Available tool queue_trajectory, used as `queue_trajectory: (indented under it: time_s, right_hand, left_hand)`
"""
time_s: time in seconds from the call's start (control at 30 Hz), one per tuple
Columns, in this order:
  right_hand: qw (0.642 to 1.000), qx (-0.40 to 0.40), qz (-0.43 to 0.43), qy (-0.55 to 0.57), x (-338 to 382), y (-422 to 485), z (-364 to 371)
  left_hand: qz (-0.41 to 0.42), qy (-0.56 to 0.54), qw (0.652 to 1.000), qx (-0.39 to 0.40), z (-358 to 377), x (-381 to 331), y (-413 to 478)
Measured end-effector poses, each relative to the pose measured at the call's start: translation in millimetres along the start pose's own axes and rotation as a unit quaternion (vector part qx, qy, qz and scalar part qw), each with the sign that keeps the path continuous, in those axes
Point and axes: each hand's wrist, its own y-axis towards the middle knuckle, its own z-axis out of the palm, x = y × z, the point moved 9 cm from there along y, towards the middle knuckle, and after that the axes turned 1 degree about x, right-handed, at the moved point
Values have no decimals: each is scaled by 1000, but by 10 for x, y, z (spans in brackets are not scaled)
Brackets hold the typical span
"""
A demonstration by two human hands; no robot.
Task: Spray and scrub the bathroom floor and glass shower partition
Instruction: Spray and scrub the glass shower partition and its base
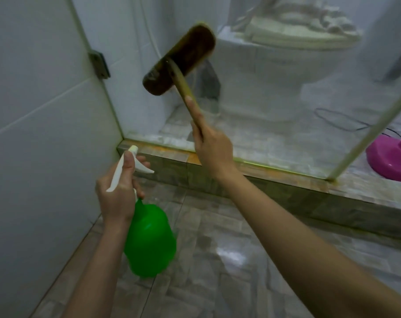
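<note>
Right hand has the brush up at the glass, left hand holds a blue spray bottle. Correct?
No: the head view shows the spray bottle in the left hand is green, not blue. The right hand does hold the brush up at the glass.

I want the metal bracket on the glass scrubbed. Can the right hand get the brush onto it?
Probably yes: the right hand holds the brush raised at the glass, and nothing stands between its head and the bracket.
</note>
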Motion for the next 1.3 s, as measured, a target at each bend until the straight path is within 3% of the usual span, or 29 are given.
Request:
queue_trajectory:
  time_s: [0.23, 0.4, 0.5, 0.77, 1.0, 1.1, 1.3]
  right_hand:
    - [987, 105, 91, -78, -1022, -1347, -9]
    - [979, 166, -26, -118, 165, -157, 736]
    - [967, 213, -51, -131, 643, 248, 1015]
    - [933, 266, 49, -237, -611, -961, 244]
    - [951, 270, -26, -147, 398, -324, 1143]
    - [946, 276, 36, -167, -197, -803, 817]
    - [971, 133, 166, -108, -1338, -1852, -226]
  left_hand:
    - [9, 9, 999, -40, -323, 36, 75]
    - [3, 25, 998, -51, -446, 91, 55]
    - [-7, 22, 998, -64, -518, 137, 41]
    - [-12, 30, 996, -87, -692, 253, 53]
    - [-2, 41, 997, -61, -687, 248, 25]
    - [1, 52, 998, -40, -612, 241, 19]
    - [-42, 52, 997, 37, -173, 423, -63]
